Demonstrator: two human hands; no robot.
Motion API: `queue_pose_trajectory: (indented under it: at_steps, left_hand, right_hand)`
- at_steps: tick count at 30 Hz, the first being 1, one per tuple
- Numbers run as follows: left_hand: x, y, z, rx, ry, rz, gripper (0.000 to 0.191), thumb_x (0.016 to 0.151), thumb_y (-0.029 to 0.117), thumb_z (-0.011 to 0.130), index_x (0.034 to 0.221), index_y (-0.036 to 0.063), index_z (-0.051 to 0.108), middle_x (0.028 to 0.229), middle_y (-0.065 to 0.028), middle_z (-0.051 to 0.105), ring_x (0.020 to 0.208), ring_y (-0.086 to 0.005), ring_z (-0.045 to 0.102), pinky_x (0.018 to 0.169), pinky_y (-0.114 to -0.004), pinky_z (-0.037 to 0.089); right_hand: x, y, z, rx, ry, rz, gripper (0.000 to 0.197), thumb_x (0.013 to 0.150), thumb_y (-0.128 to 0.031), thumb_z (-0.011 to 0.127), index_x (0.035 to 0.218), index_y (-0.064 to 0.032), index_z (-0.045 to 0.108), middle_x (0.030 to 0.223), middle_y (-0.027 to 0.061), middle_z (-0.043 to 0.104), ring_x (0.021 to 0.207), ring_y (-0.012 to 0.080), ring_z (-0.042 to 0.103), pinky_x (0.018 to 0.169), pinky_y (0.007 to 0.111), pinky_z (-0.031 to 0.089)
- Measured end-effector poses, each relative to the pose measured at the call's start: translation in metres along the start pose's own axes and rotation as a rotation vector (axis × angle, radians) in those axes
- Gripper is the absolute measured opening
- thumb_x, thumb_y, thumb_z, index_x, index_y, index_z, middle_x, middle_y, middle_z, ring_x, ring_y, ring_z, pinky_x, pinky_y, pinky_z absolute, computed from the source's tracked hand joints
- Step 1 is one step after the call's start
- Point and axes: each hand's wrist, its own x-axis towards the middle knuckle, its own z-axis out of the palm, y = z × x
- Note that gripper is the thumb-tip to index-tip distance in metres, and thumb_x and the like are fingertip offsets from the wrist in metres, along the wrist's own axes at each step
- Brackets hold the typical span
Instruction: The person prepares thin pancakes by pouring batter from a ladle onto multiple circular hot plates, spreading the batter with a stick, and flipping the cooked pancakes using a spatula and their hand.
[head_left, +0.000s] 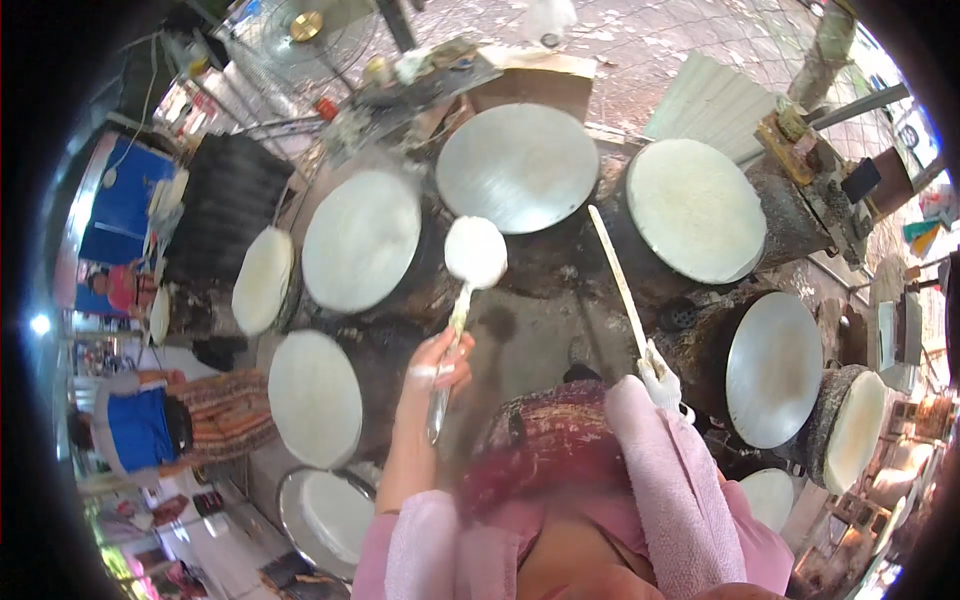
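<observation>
My left hand (442, 364), with a white band on one finger, grips the handle of a metal ladle (475, 255). The ladle's bowl is full of white batter and hangs just short of a bare round griddle (517, 169). In my right hand (660, 382), which wears a white glove, is a long thin stick (619, 281), its tip near the same griddle's right edge. White batter or flatbread covers the left griddle (361, 240) and the right griddle (697, 210). Nearer on the right is another bare griddle (774, 371).
A basin (287, 517) of white batter stands at lower left, beside a coated griddle (315, 397). More coated griddles (262, 281) (855, 431) stand farther out. A person (139, 420) in blue is at left, another (122, 289) beyond. A fan (306, 28) and cardboard box (532, 86) stand ahead.
</observation>
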Motion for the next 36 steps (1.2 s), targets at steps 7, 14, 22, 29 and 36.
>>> queue_pose_trajectory:
  at_steps: [7,14,22,29,36]
  left_hand:
    - [0.220,0.095,0.088,0.478,0.134,0.216,0.035,0.098,0.030,0.046,0.089,-0.0030,0.053,0.059,0.0014,0.041,0.042,-0.0085,0.037,0.041,-0.024,0.027]
    - [0.382,0.085,0.071,0.389,0.199,0.304,0.025,0.092,0.022,0.056,0.083,0.0003,0.049,0.058,-0.0024,0.046,0.042,-0.0115,0.043,0.039,-0.025,0.033]
    - [0.381,0.113,-0.032,1.259,0.378,0.760,0.030,0.087,0.019,0.061,0.103,-0.0052,0.053,0.070,-0.0104,0.058,0.060,-0.0208,0.057,0.055,-0.034,0.046]
    - [0.321,0.186,-0.064,0.957,0.312,0.875,0.020,0.096,0.014,0.049,0.110,-0.0002,0.048,0.068,-0.0001,0.049,0.053,-0.0054,0.045,0.046,-0.023,0.041]
    - [0.268,0.190,-0.095,1.050,0.394,0.624,0.019,0.096,0.019,0.051,0.083,0.0047,0.049,0.058,0.0038,0.038,0.045,-0.0032,0.037,0.039,-0.022,0.032]
  right_hand:
    - [0.141,-0.103,0.040,-0.167,0.099,-0.085,0.056,0.088,-0.034,0.063,0.137,-0.0109,0.046,0.108,0.0134,0.066,0.088,0.0111,0.058,0.082,0.026,0.046]
    - [0.235,-0.167,0.143,-0.644,0.114,-0.022,0.051,0.092,-0.039,0.051,0.140,-0.0251,0.039,0.099,0.0216,0.065,0.086,0.0387,0.063,0.075,0.043,0.049]
    - [0.255,-0.138,0.211,0.088,0.064,0.324,0.043,0.087,-0.042,0.059,0.111,-0.0055,0.063,0.064,0.0019,0.061,0.051,0.0085,0.053,0.048,0.026,0.042]
    - [0.265,-0.133,0.214,-0.060,0.405,0.076,0.044,0.085,-0.044,0.061,0.095,-0.0018,0.067,0.068,0.0052,0.064,0.063,0.0141,0.060,0.061,0.029,0.047]
    - [0.273,-0.182,0.231,0.039,-0.072,0.304,0.035,0.088,-0.030,0.064,0.107,-0.0007,0.064,0.071,0.0027,0.061,0.057,0.0094,0.051,0.051,0.024,0.041]
